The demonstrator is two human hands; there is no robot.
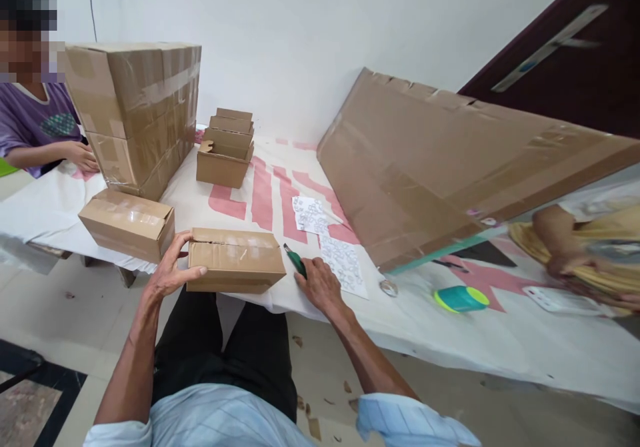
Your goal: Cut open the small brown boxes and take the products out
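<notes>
Directly before me a taped cardboard box [237, 260] lies at the table's front edge. My left hand [173, 270] grips its left end, with the thumb along the front side and the fingers at the top corner. Just right of the box, my right hand [320, 283] is closed around a green utility knife [296, 260], whose tip points up and left, apart from the box. Another taped box [127, 223] sits to the left of my left hand. Printed paper sheets [343, 263] lie beyond my right hand.
Large taped boxes [143, 113] stand stacked at the left, near a person in purple [35, 123]. Small open boxes [225, 167] are at the back. A big cardboard panel [450, 167] leans at the right, with a tape roll [389, 288], a teal cup [460, 298] and another person's arm [555, 240].
</notes>
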